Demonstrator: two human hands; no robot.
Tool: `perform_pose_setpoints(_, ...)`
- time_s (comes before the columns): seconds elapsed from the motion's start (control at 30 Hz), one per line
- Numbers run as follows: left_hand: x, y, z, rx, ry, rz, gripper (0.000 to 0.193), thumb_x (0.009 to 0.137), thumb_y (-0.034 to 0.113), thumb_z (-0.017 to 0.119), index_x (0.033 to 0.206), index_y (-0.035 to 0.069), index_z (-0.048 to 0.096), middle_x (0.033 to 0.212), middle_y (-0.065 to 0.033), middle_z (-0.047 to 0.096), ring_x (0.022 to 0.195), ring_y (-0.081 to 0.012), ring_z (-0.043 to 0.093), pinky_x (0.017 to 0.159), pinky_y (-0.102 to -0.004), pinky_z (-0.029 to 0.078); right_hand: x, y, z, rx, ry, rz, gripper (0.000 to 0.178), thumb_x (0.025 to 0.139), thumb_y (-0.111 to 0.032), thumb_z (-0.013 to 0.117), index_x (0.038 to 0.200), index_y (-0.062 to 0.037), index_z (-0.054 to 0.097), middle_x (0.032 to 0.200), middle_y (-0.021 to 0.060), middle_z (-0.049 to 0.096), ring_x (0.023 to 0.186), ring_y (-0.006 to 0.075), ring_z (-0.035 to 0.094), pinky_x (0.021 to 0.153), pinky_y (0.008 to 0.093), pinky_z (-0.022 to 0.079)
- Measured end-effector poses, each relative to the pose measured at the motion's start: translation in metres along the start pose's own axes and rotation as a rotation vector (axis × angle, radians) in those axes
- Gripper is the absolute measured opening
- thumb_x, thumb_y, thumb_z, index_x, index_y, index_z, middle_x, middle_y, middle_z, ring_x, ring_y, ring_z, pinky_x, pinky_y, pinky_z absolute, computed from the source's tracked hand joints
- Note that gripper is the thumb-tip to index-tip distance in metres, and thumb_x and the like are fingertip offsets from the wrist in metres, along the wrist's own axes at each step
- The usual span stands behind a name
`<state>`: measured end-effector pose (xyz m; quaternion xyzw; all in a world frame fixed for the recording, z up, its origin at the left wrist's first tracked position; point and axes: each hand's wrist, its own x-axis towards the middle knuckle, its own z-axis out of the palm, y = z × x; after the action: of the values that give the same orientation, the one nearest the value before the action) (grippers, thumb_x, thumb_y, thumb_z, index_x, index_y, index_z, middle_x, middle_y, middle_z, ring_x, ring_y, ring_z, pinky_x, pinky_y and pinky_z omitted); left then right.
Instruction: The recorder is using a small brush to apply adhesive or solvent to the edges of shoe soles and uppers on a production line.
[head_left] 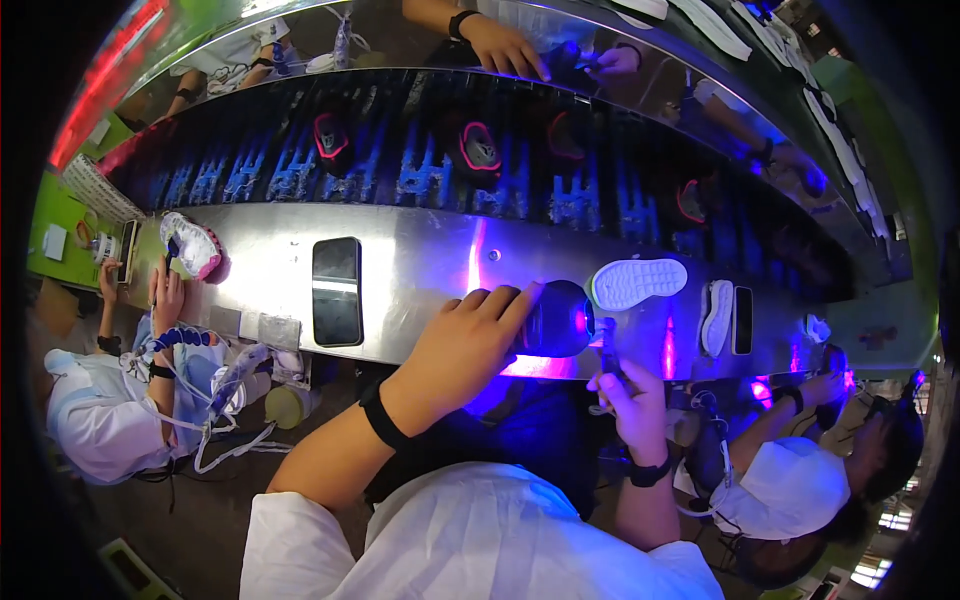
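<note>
Shoe [556,324] in left hand [468,338], blurred printed sheet [98,190]

Gap between phone [337,268] and left hand [468,335]

A long, silver metal counter [420,235] is running left to right across the middle, with a broad, dark, blue-streaked belt [420,182] stretching behind it and dark, pink-rimmed oval pieces [482,150] lying along that. On the counter, a black, rectangular phone [337,291] is lying left of the left fingers [520,308]; farther left, a white, pink-edged shoe [192,245] is showing beside a co-worker's hand [167,296]. A dark, rounded shoe [556,320] is sitting between the left fingers and a slim, dark-handled tool [609,364] in the right fingers [617,391]. A white, flat, patterned sole [640,284] is lying behind and right of that shoe; farther right, a white, narrow sole [716,318] is lying left of a dark, rectangular slab [742,320]
</note>
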<state>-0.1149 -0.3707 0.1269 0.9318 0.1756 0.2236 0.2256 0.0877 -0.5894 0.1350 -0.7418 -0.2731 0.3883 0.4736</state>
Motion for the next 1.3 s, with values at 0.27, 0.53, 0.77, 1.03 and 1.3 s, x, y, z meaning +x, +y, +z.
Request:
perform_pose_setpoints(0.27,-0.044,0.012,-0.006,-0.372,-0.104,-0.067,0.094,0.069,0.029,0.097,0.15,0.006,0.054,0.123,-0.0175,0.069,0.108,-0.0382,0.07,0.092,-0.0462,0.059,-0.018,-0.045,-0.007,-0.265,-0.004,-0.337,0.037,0.094,-0.011,0.079,0.128,0.0011,0.073,0.113,0.0129,0.078,0.101,0.021,0.073,0.094,0.0357,0.055)
perform_pose_setpoints(0.53,-0.049,0.037,-0.011,-0.68,-0.131,-0.043,0.086,0.071,0.027,0.099,0.142,0.001,0.059,0.122,-0.0157,0.071,0.112,-0.03,0.071,0.098,-0.0414,0.056,-0.031,-0.051,-0.014,-0.289,-0.041,-0.538,0.037,0.09,-0.011,0.083,0.124,0.0002,0.075,0.111,0.0146,0.079,0.102,0.0241,0.074,0.093,0.0365,0.055)
perform_pose_setpoints(0.77,-0.043,0.052,-0.021,-0.979,-0.3,-0.213,0.076,0.077,0.026,0.095,0.14,0.002,0.061,0.122,-0.0115,0.075,0.112,-0.022,0.072,0.099,-0.0389,0.056,-0.034,-0.045,-0.026,-0.315,-0.066,-0.482,0.034,0.089,-0.011,0.083,0.12,0.0007,0.076,0.11,0.0158,0.078,0.1,0.0268,0.075,0.092,0.0371,0.055)
perform_pose_setpoints(1.03,-0.041,0.05,-0.007,-1.133,-0.384,-0.388,0.064,0.082,0.018,0.094,0.134,-0.001,0.064,0.12,-0.0075,0.075,0.11,-0.015,0.07,0.1,-0.0341,0.056,-0.036,-0.018,-0.031,-0.308,-0.054,-0.52,0.031,0.089,-0.012,0.084,0.116,0.0022,0.077,0.106,0.0167,0.079,0.096,0.0255,0.076,0.088,0.0352,0.056)
perform_pose_setpoints(1.3,-0.035,0.049,0.004,-1.442,-0.384,-0.579,0.052,0.091,0.013,0.086,0.135,0.0,0.063,0.121,-0.0051,0.074,0.11,-0.0119,0.069,0.099,-0.031,0.055,-0.045,0.006,-0.029,-0.313,-0.066,-0.442,0.035,0.09,-0.011,0.083,0.122,-0.0006,0.076,0.108,0.0163,0.079,0.098,0.0253,0.077,0.091,0.0346,0.057)
